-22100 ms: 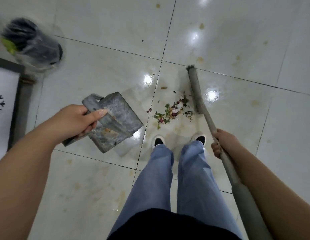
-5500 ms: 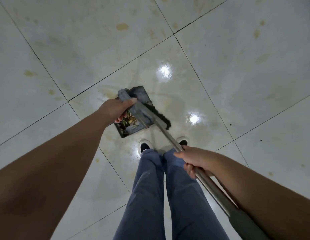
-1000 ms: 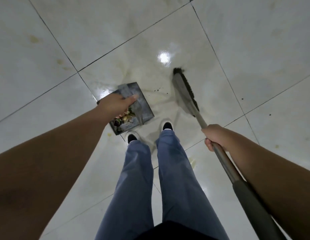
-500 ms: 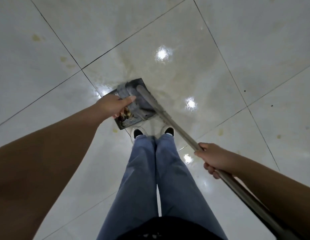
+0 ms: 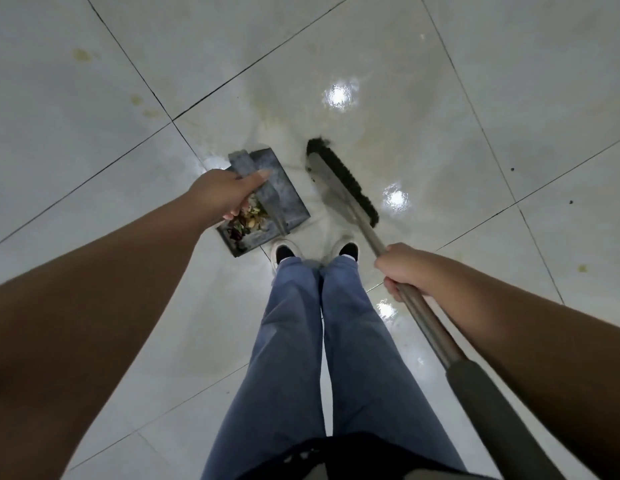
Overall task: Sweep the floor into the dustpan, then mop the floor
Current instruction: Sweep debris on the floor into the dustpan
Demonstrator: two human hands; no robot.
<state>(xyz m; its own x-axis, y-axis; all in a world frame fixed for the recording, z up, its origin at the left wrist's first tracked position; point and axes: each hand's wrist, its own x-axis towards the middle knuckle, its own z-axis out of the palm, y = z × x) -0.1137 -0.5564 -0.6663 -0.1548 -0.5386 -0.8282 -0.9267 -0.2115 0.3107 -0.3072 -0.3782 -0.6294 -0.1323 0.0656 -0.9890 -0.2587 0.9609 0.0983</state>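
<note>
The left hand (image 5: pixel 229 194) curls round the handle of the dustpan (image 5: pixel 282 192), steadying it on the floor (image 5: pixel 440 81) at eleven o'clock of the shoes, while the right hand (image 5: pixel 407 268) grips the broom (image 5: pixel 339 181) just beside the pan's two-o'clock edge, seemingly poised to sweep.

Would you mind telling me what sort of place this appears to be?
Probably an indoor room, home or workplace unclear: glossy pale floor tiles with dark grout lines, reflected ceiling lights, and yellowish stains.
</note>
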